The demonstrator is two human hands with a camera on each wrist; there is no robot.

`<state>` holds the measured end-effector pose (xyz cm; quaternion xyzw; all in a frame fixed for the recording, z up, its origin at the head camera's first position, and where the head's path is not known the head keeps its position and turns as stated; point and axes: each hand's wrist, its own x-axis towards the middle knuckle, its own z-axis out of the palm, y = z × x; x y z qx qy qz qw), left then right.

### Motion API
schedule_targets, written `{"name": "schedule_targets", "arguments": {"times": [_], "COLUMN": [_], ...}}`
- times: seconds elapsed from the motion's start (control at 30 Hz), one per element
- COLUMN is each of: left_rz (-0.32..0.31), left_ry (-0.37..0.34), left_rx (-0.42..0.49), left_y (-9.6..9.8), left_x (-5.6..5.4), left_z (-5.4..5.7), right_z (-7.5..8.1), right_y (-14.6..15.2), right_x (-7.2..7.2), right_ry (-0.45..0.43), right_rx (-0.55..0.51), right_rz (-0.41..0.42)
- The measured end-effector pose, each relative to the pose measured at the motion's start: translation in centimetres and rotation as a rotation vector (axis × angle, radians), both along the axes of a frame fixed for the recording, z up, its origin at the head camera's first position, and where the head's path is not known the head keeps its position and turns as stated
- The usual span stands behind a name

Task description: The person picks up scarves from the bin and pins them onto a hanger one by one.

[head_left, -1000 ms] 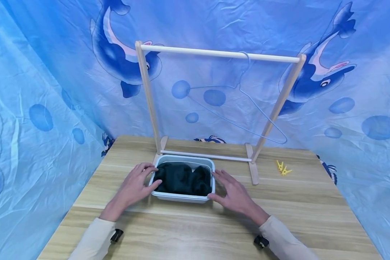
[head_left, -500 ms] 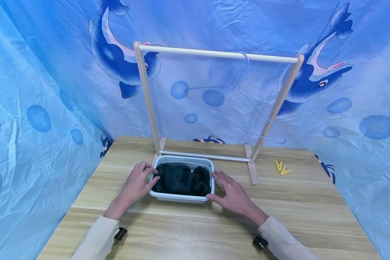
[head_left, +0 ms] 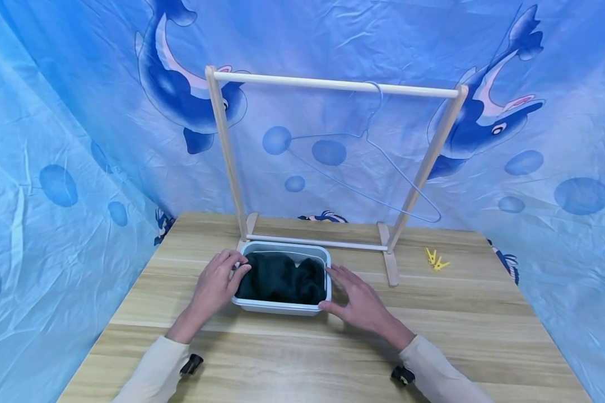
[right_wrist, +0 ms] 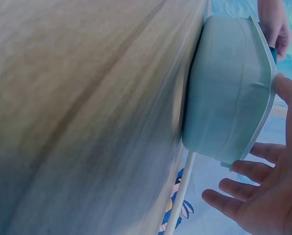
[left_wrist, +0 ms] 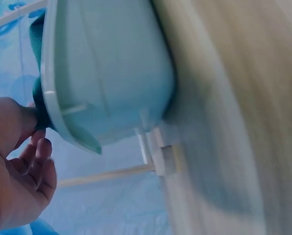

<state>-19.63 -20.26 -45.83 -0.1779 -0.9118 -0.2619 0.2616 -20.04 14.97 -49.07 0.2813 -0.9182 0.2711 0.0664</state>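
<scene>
Dark green cloth lies bunched in a pale plastic basin on the table. At the basin's left end my left hand pinches an edge of the cloth between thumb and fingers; the left wrist view shows the cloth raised slightly at the rim. My right hand rests at the right end, its fingers spread and the thumb touching the rim. In the right wrist view, the right hand's fingers are nearly straight beside the basin.
Behind the basin stands a wooden rack with a light blue wire hanger on its top bar. Yellow clothes pegs lie on the wooden table to the right. A blue dolphin-print curtain surrounds the table.
My left thumb and fingers have closed together on the cloth at the basin's left end. The right hand keeps its place at the rim.
</scene>
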Motion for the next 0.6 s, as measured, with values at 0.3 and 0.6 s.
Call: {"name": "schedule_targets", "arguments": {"times": [0.3,0.6], "left_rz": [-0.017,0.126], "left_ry": [-0.092,-0.348], "left_rx": [0.096,0.124], "left_y": [0.65,0.37], "left_x": [0.54,0.73], "left_z": [1.02,1.11], "right_z": [0.01,0.09], "right_y": [0.05,-0.05], "right_x": [-0.11,-0.04], "right_ry": [-0.005,-0.025], "right_rx": [0.003,0.013], "right_rz": [-0.005,-0.013]}}
